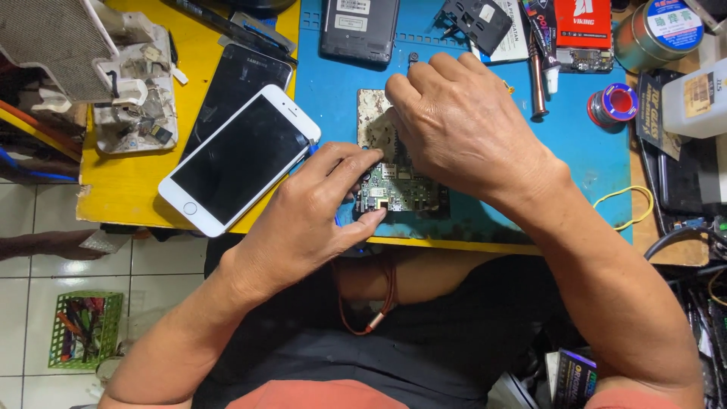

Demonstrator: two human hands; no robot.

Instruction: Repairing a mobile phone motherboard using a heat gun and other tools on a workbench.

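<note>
A: Where is the circuit board (399,189) found?

B: It is laid flat on the blue mat (333,91) of the bench (129,182), near the mat's front edge. A worn, speckled plate (372,117) is seen just behind the board, touching or overlapping it; which cannot be told.

A: How is the board met by the left hand (307,220)?

B: It is pinched at its left edge. The thumb is pressed against the board's near left corner and the forefinger is laid over its far left corner, so the grip is clamped on the board. A thin blue tool (312,151) is partly seen beside those fingers, just left of the board; whether it is held cannot be told.

A: And the right hand (462,129)?

B: It is held over the board's far right part and over the plate, knuckles up. Its fingertips are hidden under the palm, so it cannot be told whether that grip is apart or together, or whether anything is held.

A: What else is set about the board?

B: A white phone (238,159) is laid face up to the board's left, overlapping a black phone (238,79). A red solder spool (617,102) is found well to the board's right.
</note>
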